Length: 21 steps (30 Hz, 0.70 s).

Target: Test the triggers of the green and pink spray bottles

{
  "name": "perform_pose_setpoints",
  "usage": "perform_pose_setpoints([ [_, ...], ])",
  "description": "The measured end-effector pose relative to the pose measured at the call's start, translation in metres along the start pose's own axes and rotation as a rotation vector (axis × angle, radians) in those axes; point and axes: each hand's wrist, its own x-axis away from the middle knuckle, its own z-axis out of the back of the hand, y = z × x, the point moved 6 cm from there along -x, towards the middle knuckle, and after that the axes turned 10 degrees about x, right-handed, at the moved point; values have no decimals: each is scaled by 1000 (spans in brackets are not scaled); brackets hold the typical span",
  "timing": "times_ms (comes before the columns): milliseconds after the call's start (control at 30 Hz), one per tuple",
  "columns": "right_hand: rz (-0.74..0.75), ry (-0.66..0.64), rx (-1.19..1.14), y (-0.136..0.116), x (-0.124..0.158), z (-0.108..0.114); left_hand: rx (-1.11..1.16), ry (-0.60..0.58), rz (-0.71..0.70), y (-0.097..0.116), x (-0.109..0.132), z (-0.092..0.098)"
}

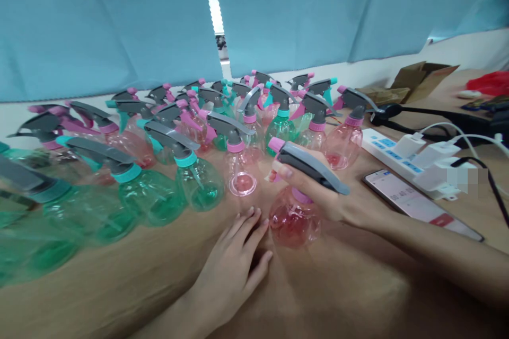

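A pink spray bottle (292,225) is in the grip of the right hand (332,198), closed around its neck at the table (131,286); whether its base touches the surface is hard to tell. The left hand (234,265), palm down, fingers loosely spread, is just beside it. Beyond crowd green and pink bottles (201,185); rightward lie a phone (421,206) and a power strip (393,154).

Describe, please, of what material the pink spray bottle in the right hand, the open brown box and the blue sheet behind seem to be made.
Pink spray bottle: probably glossy plastic; its body is see-through with highlights.
Open brown box: likely cardboard, matt, with stiff flaps.
Blue sheet: perhaps fabric, fairly dull with soft creases; thin plastic remains possible.
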Motion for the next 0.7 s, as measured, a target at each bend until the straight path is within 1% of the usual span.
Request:
perform_pose_setpoints([
  [233,-15,-9,2,4,-1,-2,24,7,6,0,0,0],
  [400,24,-72,-15,2,-3,-6,22,12,-8,1,-1,2],
  [567,-61,-53,-83,3,-1,-4,35,12,-12,4,-2,4],
  [700,-8,-49,-109,8,1,-8,31,11,-14,5,-1,4],
])
